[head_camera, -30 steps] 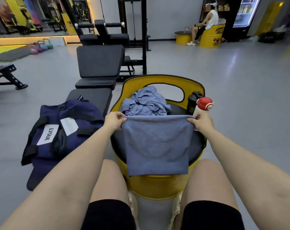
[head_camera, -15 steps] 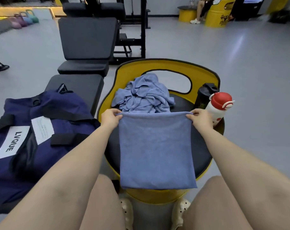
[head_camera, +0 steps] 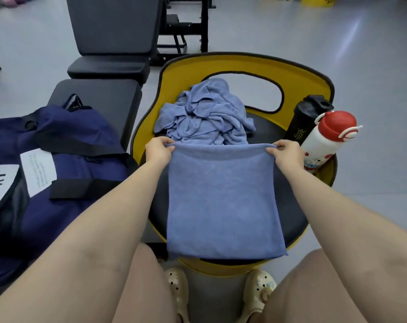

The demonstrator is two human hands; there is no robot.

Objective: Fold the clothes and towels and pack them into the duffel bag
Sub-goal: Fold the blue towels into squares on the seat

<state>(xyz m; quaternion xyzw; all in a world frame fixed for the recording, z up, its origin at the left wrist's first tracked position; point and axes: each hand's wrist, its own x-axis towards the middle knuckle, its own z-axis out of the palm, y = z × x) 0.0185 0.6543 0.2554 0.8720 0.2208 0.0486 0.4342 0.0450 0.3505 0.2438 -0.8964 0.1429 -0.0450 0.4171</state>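
Between pinching fingertips (head_camera: 170, 147), towel (head_camera: 223, 201) corners.

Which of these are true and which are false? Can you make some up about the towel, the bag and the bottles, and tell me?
1. Both hands pinch the far corners of the flat blue towel. True: the left hand and the right hand each hold one.
2. The crumpled blue cloth is inside the duffel bag. False: it lies on the round black seat, behind the towel.
3. The white bottle has a red cap. True.
4. The duffel bag is to the person's right. False: it is on their left.
5. The black bottle is lying flat on the floor. False: it stands beside the white bottle.
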